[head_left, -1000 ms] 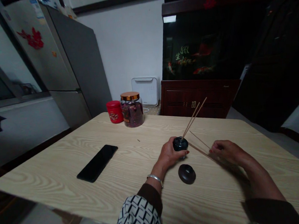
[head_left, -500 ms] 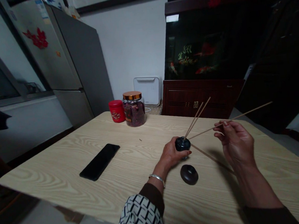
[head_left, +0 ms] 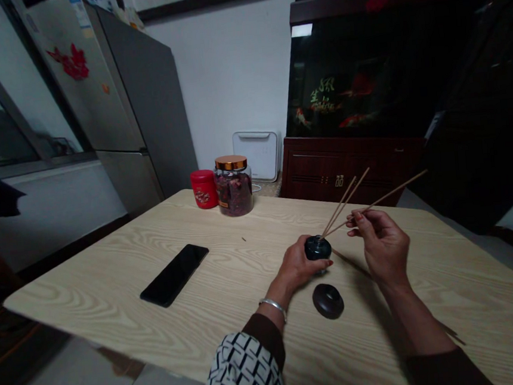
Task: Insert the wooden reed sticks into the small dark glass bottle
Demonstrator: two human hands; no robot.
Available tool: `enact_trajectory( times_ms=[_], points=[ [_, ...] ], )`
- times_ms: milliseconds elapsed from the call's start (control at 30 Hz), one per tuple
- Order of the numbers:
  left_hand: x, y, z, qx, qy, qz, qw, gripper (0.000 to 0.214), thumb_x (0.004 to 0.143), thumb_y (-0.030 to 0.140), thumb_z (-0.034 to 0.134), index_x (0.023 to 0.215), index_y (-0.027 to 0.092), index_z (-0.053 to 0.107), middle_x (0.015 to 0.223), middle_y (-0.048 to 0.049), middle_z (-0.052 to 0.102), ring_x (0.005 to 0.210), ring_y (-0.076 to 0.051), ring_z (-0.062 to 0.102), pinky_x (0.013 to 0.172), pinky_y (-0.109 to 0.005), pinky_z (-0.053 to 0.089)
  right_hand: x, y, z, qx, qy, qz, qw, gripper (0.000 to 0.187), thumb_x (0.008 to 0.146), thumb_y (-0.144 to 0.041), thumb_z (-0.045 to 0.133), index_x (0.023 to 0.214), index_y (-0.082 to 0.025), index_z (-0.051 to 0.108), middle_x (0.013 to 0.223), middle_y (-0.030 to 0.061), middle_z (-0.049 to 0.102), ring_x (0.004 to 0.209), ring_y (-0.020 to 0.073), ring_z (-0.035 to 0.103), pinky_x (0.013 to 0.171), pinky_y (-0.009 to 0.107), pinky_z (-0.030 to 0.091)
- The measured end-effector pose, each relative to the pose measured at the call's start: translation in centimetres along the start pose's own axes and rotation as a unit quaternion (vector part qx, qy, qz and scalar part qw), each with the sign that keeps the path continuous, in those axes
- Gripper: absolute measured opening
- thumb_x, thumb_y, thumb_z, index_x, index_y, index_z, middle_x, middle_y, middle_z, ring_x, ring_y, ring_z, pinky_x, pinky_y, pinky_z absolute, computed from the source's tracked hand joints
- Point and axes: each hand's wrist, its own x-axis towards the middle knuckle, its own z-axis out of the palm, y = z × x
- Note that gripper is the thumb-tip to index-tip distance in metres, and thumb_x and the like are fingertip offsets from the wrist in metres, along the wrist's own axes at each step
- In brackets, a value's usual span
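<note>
Black bottle [head_left: 318, 249] on table [head_left: 109, 259], L hand [head_left: 296, 267] wrapped round it; 2 sticks [head_left: 351, 195] lean in its mouth [head_left: 319, 240]. R hand [head_left: 386, 241] pinches 3rd stick [head_left: 395, 191], low end at mouth, can't tell if inside. Prob. best: hold bottle firm, pinch low, feed slowly w/o bending

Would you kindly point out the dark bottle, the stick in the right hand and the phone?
Dark bottle [head_left: 318, 249], head view: its rounded upper body.
Held stick [head_left: 395, 191], head view: upper shaft.
Phone [head_left: 175, 275], head view: middle of its black face.
</note>
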Motion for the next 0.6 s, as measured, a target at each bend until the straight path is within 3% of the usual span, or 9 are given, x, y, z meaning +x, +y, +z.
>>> enact_trajectory(
  times_ms=[233, 433, 600],
  points=[
    [0.0, 0.3, -0.1, -0.004, -0.001, 0.002, 1.000, 0.068, 0.064, 0.044, 0.086, 0.121, 0.018, 0.062, 0.104, -0.0087, 0.071, 0.097, -0.026, 0.066, 0.088, -0.037, 0.052, -0.1, 1.8, 0.5, -0.109, -0.077, 0.035, 0.990, 0.034, 0.085, -0.052, 0.065, 0.092, -0.018, 0.070, 0.078, 0.0026, 0.066, 0.064, 0.0143, 0.058, 0.055, 0.027, 0.049],
    [0.1, 0.0, -0.1, 0.005, -0.004, 0.000, 1.000, 0.067, 0.064, 0.042, 0.086, 0.122, 0.019, 0.061, 0.106, -0.0074, 0.072, 0.097, -0.025, 0.066, 0.087, -0.035, 0.052, -1.1, 2.2, 1.0, -0.145, -0.151, 0.062, 0.976, 0.042, 0.085, -0.059, 0.061, 0.087, -0.018, 0.069, 0.081, 0.0057, 0.069, 0.070, 0.0188, 0.062, 0.060, 0.029, 0.048],
    [0.0, 0.0, 0.1, -0.006, 0.000, 0.000, 1.000, 0.066, 0.064, 0.041, 0.086, 0.121, 0.019, 0.062, 0.105, -0.0078, 0.071, 0.097, -0.025, 0.066, 0.088, -0.036, 0.052, -0.9, 2.5, -0.8, -0.164, -0.158, 0.080, 0.970, 0.041, 0.088, -0.057, 0.057, 0.094, -0.018, 0.069, 0.084, 0.0073, 0.071, 0.072, 0.0201, 0.064, 0.063, 0.030, 0.048]
  ],
)
